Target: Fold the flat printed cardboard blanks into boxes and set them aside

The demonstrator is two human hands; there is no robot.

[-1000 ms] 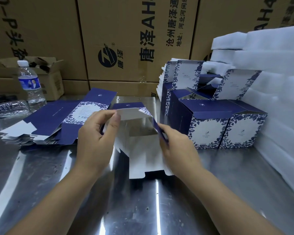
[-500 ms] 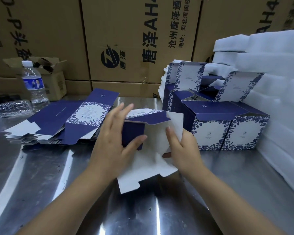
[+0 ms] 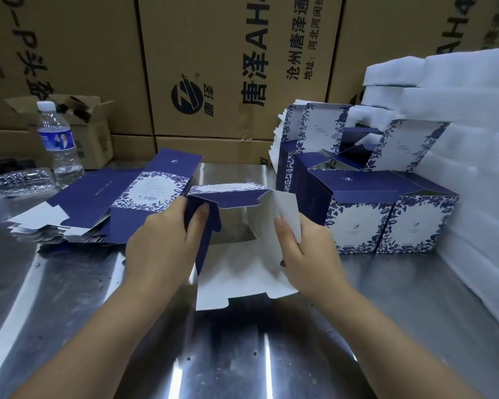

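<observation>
Blank [image 3: 242, 272] half-folded, navy outside, white inside, both hands gripping.

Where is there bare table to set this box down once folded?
Free: bare steel table nearest the camera, below the half-folded box; a strip behind it, between the flat blanks and folded boxes. Crowded: foam sheets right, blanks and bottle left.

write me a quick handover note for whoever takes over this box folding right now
Left hand grips the blue side flap of the half-folded blank; right hand pinches its white flap on the other side.
The blank is opened up mid-table, flaps not closed.
Flat blanks are stacked at left, finished boxes stand at right on the steel table.
To do: close this box, set it with the others, then work through the stack.
</observation>
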